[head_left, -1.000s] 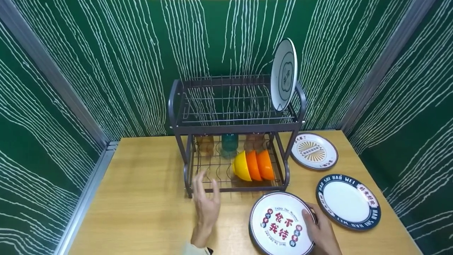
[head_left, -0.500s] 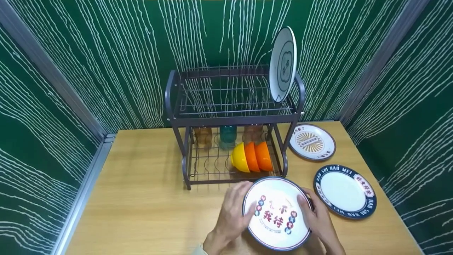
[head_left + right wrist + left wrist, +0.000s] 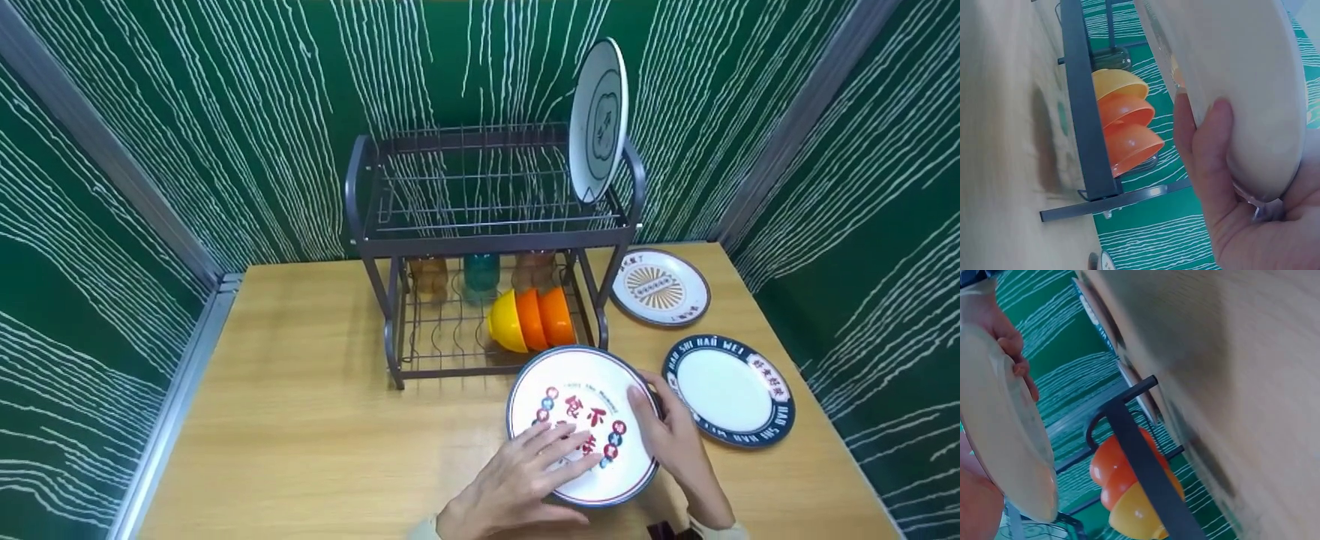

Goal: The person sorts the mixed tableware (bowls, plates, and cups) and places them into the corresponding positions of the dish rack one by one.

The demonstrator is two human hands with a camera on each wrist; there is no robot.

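Walls (image 3: 225, 112) of dark green with wavy white lines stand around a pale wood-grained table (image 3: 300, 435). On it is a dark two-tier wire rack (image 3: 491, 241). In front of the rack's lower right part, raised off the table and tipped so its face shows to the head camera, is a round white plate (image 3: 592, 401), glossy, with a blue edge; its back, in the wrist views, is plain and pale. A dark-banded plate (image 3: 724, 386) lies flat to its right, a sunburst plate (image 3: 656, 287) lies behind that one, beside the rack, and a green-lined plate (image 3: 600, 120) stands on edge at the upper tier's right end. The right hand (image 3: 671, 427) grips the white plate's right edge, thumb on the face and fingers behind. The left hand (image 3: 521, 469) is spread, its fingers nearly straight across the lower left of the face; how hard they press cannot be told. On the lower tier a yellow bowl (image 3: 505, 322) and two orange bowls (image 3: 556, 316) nest on their sides, with three tinted cups (image 3: 481, 274) behind. Smallest is the white plate's printing: red characters in the middle, partly covered by fingers, with red and blue roundels down either side.
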